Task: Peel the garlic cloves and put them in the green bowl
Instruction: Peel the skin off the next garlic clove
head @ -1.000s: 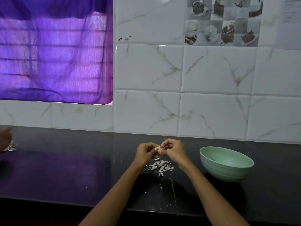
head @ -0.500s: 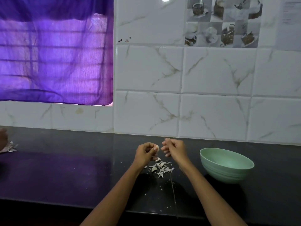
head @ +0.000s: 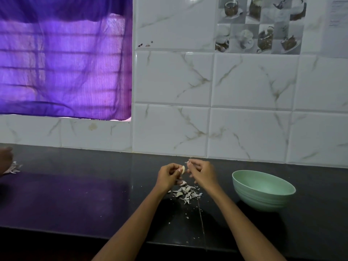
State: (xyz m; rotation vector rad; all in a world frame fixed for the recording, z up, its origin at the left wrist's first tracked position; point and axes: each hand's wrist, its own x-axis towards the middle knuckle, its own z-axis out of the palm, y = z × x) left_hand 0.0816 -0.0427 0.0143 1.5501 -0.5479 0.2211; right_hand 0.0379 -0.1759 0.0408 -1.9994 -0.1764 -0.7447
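Observation:
My left hand (head: 168, 176) pinches a pale garlic clove (head: 182, 169) above the dark counter. Just to its right, my right hand (head: 202, 173) has its fingers curled and pinches a small strip of papery skin (head: 187, 162) at its fingertips. Below both hands lies a loose pile of garlic peels (head: 185, 193) on the counter. The green bowl (head: 263, 190) stands on the counter to the right of my right hand; I cannot see anything inside it from here.
The black counter (head: 75, 194) runs along a white marble-patterned tiled wall (head: 244, 129). Another person's hand (head: 4, 159) shows at the far left edge beside a second heap of peels (head: 14, 167). A purple curtain (head: 64, 59) covers the window.
My hands were joined on the clove, then drew slightly apart. The right hand has pulled a bit of skin up and away while the left keeps the clove.

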